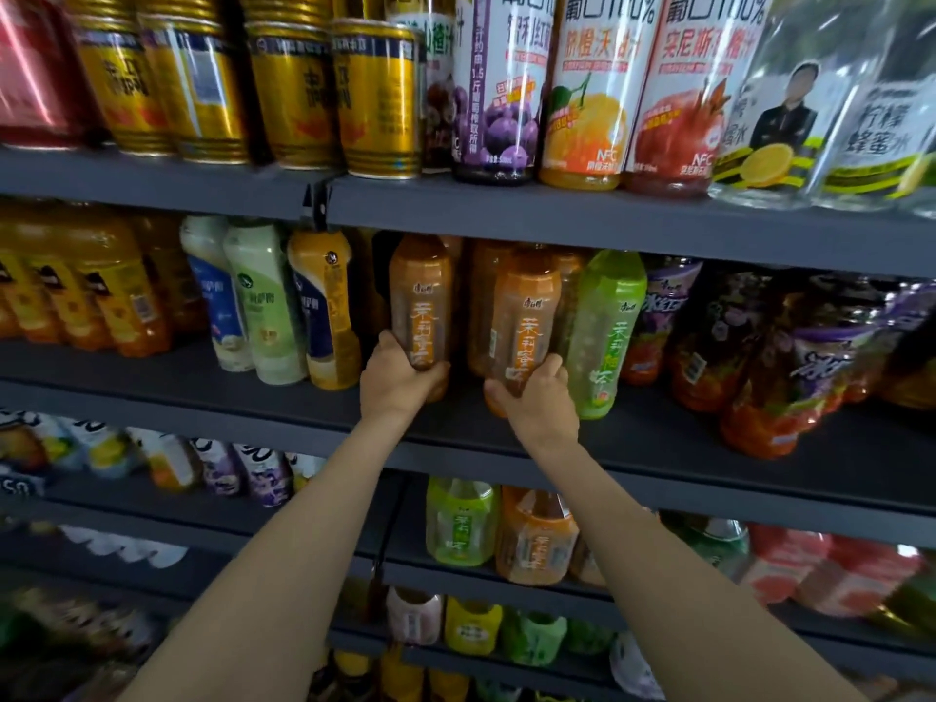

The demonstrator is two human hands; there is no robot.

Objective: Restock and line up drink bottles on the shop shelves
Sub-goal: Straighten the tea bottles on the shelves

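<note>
Left hand point(400, 380): wrapped round the base of an orange bottle point(420, 301), thumb to the left, fingers curled under; bottle upright at 12 o'clock from the hand, on the middle shelf point(658, 448).

Right hand point(537, 402): grasping the base of a second orange bottle point(527, 321), fingers hooked round its right side; bottle upright, leaning slightly, front row.

Neighbours: green bottle point(605, 331) at 3 o'clock of the right-hand bottle, touching or nearly so. Yellow-and-blue bottle point(326, 306) at 9 o'clock of the left-hand bottle, small gap between. More orange bottles behind, at 12 o'clock, partly hidden.

Handling, judged: full plastic bottles, moderately heavy, walls springy under squeeze, film label smooth and likely slippery. Low grip steadies the foot but leaves the top free to tip; a hold at mid-body probably safer for lifting, base hold adequate for sliding.

Edges and room: upper shelf lip point(557, 215) just above the caps at 12 o'clock, so little headroom for lifting; sliding preferable. Bare shelf strip in front at 6 o'clock, ending at the front edge. Sideways room tight both ways; dark gap between the two held bottles.
</note>
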